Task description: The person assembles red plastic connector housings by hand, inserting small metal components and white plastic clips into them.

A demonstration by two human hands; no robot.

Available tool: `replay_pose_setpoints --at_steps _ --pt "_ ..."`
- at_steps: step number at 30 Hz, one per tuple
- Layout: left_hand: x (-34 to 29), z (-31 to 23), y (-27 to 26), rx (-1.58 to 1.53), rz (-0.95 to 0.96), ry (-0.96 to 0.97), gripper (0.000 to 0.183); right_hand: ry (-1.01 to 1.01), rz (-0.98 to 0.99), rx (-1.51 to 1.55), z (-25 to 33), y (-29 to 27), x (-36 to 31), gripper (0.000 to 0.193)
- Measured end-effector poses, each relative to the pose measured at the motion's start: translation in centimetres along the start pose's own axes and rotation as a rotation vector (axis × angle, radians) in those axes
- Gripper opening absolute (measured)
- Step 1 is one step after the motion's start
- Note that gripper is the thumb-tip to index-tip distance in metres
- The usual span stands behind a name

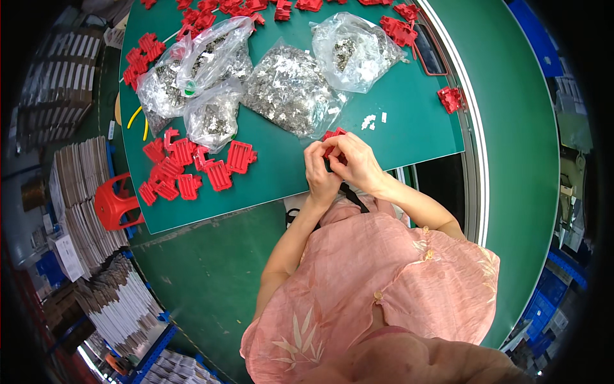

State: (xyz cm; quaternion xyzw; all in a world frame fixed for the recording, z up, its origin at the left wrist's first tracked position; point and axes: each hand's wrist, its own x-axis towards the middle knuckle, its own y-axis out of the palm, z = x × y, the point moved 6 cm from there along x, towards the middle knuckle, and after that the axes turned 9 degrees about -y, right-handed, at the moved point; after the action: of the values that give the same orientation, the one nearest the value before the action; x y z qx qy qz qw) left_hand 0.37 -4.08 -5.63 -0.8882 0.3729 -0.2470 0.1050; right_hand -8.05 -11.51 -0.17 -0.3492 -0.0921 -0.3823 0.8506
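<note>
Clear plastic bags: five as far as the overlaps let me count, all in the upper half of the frame; one flat, full bag (288,86) at centre, one open-mouthed bag (368,61) to its right, three crowded together to its left.
Bag contents: small white bits mixed with dark grey, metallic-looking ones, in heaps too fine to count.
Red part in hand: one moulded red piece (334,134), just right of the frame's centre, above the near edge of the green table (409,128).
Left hand: one hand (322,171), fingers bent and closed on that piece from the left.
Right hand: one hand (355,164), thumb and forefinger curled together, gripping the same piece; its exact contact is partly hidden.
Red parts, lower left of the table: about eleven slotted pieces (240,157), some overlapping.
Red parts, top edge: a scattered row, too bunched to count.
Red part, right edge: one piece (449,100).
Loose white bits: several (368,121), right of the hands.
Writing: print on a white carton (68,257), far left, is too small to read.
</note>
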Motion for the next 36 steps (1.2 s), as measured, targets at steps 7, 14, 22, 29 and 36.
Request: replay_pose_setpoints --at_steps 7,14,22,29,36 --pt "0.0 -0.7 -0.6 0.081 -0.013 0.100 0.042 -0.330 0.141 -0.445 3.5 0.6 -0.9 0.039" --pt "0.1 -0.4 -0.1 0.022 -0.008 0.016 0.063 -0.264 0.287 -0.517 -1.2 -2.2 3.0 0.030" --pt "0.0 -0.4 -0.2 0.010 0.014 0.016 0.061 -0.236 0.315 -0.611 -5.9 -0.1 6.6 0.015" --pt "0.1 -0.4 -0.1 0.014 0.027 0.012 0.063 -0.081 0.192 -0.360 -5.8 -3.4 5.9 0.011" --pt "0.2 -0.7 0.2 0.021 0.080 0.058 0.063 -0.009 0.356 -0.342 -7.0 -3.1 4.7 0.036"
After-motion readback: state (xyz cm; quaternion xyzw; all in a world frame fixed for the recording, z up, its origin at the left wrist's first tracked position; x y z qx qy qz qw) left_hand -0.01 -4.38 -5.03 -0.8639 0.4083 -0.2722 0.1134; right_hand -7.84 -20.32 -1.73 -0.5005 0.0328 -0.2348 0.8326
